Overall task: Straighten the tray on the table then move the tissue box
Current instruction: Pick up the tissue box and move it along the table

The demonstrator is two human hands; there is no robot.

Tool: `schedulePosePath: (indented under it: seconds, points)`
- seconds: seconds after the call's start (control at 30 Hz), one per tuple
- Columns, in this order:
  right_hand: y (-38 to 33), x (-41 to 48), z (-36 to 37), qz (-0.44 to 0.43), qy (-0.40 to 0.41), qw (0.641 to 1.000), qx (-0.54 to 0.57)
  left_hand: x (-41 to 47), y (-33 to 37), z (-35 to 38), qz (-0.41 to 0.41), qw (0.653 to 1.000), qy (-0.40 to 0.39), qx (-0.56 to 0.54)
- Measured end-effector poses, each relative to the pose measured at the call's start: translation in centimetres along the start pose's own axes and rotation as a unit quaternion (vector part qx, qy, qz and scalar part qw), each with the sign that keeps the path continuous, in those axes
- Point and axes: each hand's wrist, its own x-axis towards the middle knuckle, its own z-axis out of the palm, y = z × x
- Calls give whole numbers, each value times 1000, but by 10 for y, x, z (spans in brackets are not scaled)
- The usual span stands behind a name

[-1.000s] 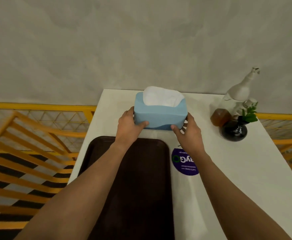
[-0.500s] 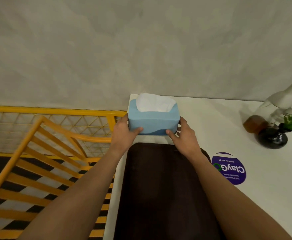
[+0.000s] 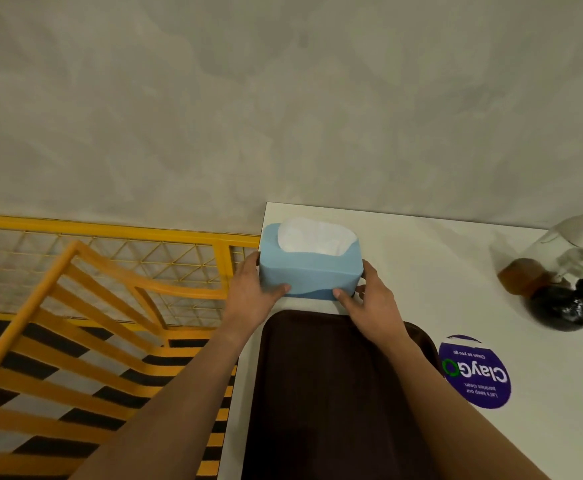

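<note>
**Tissue box held at the table's far left corner**

Here the white table (image 3: 421, 271) is the landmark. The dark brown tray (image 3: 335, 393) lies along its left edge, long sides square to that edge. The blue tissue box (image 3: 309, 268), white tissue showing at the top, sits at the table's far left corner, just beyond the tray. Left hand (image 3: 248, 292) is closed on the box's left end, right hand (image 3: 375, 306) on its right end, thumbs across the near face. A purple round sticker (image 3: 473, 372) lies right of the tray; a dark vase (image 3: 560, 308) stands toward the table's far right.
</note>
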Motion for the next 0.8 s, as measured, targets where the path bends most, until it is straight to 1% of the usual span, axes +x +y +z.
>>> schedulePosePath:
  seconds: [0.17, 0.37, 0.63, 0.8]
  points:
    - [0, 22, 1, -29, -11, 999, 14, 22, -4, 7, -10, 1000, -18, 4]
    - [4, 59, 7, -22, -11, 999, 28, 63, -8, 12, 2, 1000, -14, 20]
    - [9, 118, 10, -37, -8, 999, 26, 118, -14, 20, -14, 998, -51, 39]
    - [16, 144, 10, -43, -20, 999, 16, 140, -18, 25, 0, 997, -43, 59]
